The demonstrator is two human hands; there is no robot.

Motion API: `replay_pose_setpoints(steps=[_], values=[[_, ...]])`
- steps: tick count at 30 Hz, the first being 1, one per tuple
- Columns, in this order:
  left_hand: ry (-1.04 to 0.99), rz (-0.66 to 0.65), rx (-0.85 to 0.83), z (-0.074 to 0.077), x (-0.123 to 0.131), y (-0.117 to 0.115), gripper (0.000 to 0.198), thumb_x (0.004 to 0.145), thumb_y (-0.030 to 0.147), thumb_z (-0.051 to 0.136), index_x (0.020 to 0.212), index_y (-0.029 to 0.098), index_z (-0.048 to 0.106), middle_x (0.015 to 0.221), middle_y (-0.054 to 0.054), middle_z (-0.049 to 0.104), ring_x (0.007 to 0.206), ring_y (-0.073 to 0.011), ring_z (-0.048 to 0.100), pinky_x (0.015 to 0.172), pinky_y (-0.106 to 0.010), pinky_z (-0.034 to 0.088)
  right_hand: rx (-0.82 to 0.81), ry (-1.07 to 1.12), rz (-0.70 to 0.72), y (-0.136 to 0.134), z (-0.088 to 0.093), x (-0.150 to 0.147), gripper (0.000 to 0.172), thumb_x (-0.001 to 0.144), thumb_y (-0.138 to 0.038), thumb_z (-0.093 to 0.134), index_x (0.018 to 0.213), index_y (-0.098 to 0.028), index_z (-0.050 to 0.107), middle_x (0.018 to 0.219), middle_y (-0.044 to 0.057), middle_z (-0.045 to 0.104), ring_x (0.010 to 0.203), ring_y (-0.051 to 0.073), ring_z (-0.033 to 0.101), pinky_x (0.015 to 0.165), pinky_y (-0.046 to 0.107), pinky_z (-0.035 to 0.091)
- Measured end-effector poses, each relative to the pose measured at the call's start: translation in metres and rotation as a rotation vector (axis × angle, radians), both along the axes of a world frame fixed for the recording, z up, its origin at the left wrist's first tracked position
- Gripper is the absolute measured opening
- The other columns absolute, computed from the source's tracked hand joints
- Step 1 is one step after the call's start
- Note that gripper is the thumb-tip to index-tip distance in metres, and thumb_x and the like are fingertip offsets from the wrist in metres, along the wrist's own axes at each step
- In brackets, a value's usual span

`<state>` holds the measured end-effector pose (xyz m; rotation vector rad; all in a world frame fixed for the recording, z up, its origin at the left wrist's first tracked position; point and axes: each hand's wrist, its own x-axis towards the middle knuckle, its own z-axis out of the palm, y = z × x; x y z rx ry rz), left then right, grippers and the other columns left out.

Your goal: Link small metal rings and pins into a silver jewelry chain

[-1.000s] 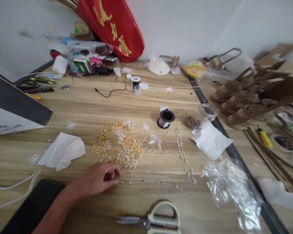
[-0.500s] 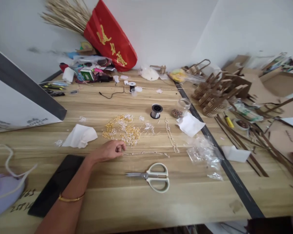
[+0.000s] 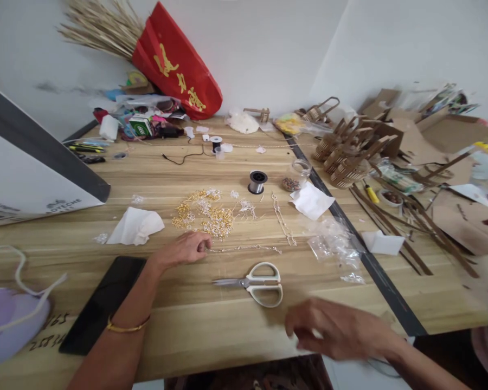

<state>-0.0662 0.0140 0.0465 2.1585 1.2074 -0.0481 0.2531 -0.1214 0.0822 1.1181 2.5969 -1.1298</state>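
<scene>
My left hand point(image 3: 187, 247) rests on the wooden table with its fingers pinched on the left end of a thin chain point(image 3: 244, 249), which lies stretched out to the right. Just behind that hand is a pile of gold and silver beads point(image 3: 215, 219). Scissors point(image 3: 260, 283) with pale handles lie in front of the chain, blades pointing left. My right hand point(image 3: 333, 327), slightly blurred, hovers over the table's front edge, right of the scissors, fingers apart and curved, holding nothing. A second chain point(image 3: 282, 219) lies behind the first, to its right.
A black phone point(image 3: 101, 309) lies beside my left forearm. Behind the beads stands a wire spool point(image 3: 257, 182). White paper point(image 3: 311, 200), plastic bags point(image 3: 333, 244) and a glass jar point(image 3: 301, 169) are at the right, with small woven baskets point(image 3: 350, 162) beyond.
My right hand has come into view at the lower right. My left hand keeps its pinch on the chain's end. The whole view has shifted slightly.
</scene>
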Motion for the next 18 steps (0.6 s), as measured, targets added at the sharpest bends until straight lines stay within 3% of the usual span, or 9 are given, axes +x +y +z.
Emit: replay_pose_setpoints(steps=[3,5,8,13,18], values=[[0.014,0.004,0.021,0.000,0.001,0.000,0.022,0.067,0.017,0.048,0.085,0.017,0.060,0.067,0.000,0.059,0.062,-0.0132,0.053,0.059,-0.023,0.036,0.167,0.069,-0.076,0.049,-0.003,-0.017,0.015,0.093,-0.022,0.044,0.095,-0.018,0.059,0.083,0.003,0.061,0.069,0.012,0.058,0.062,0.022,0.042],[0.019,0.009,0.036,-0.001,0.001,0.000,0.021,0.067,0.017,0.048,0.084,0.017,0.060,0.068,0.000,0.059,0.062,-0.0132,0.053,0.060,-0.023,0.036,0.305,-0.005,-0.144,0.079,-0.010,-0.022,0.014,0.093,-0.021,0.044,0.092,-0.017,0.057,0.090,0.006,0.059,0.070,0.012,0.056,0.063,0.023,0.040],[0.018,0.020,0.025,-0.002,0.002,0.001,0.018,0.068,0.019,0.048,0.081,0.016,0.060,0.068,-0.001,0.060,0.063,-0.0138,0.053,0.060,-0.023,0.037,0.360,-0.056,-0.111,0.108,-0.021,-0.016,0.009,0.091,-0.018,0.046,0.093,-0.018,0.056,0.095,0.005,0.057,0.075,0.013,0.057,0.064,0.024,0.038],[0.003,0.039,0.019,-0.003,0.002,0.003,0.015,0.069,0.019,0.047,0.075,0.016,0.060,0.067,-0.001,0.060,0.062,-0.0133,0.053,0.059,-0.023,0.037,0.352,-0.100,-0.118,0.119,-0.035,0.003,0.003,0.088,-0.020,0.052,0.086,-0.018,0.054,0.088,0.003,0.058,0.072,0.014,0.055,0.063,0.024,0.035],[-0.004,0.034,0.033,-0.006,0.001,0.004,0.015,0.070,0.020,0.047,0.072,0.016,0.061,0.064,0.000,0.060,0.060,-0.0125,0.052,0.059,-0.023,0.037,0.384,-0.180,-0.139,0.114,-0.046,0.001,0.002,0.087,-0.017,0.052,0.085,-0.017,0.053,0.089,0.005,0.059,0.071,0.013,0.056,0.060,0.024,0.033]])
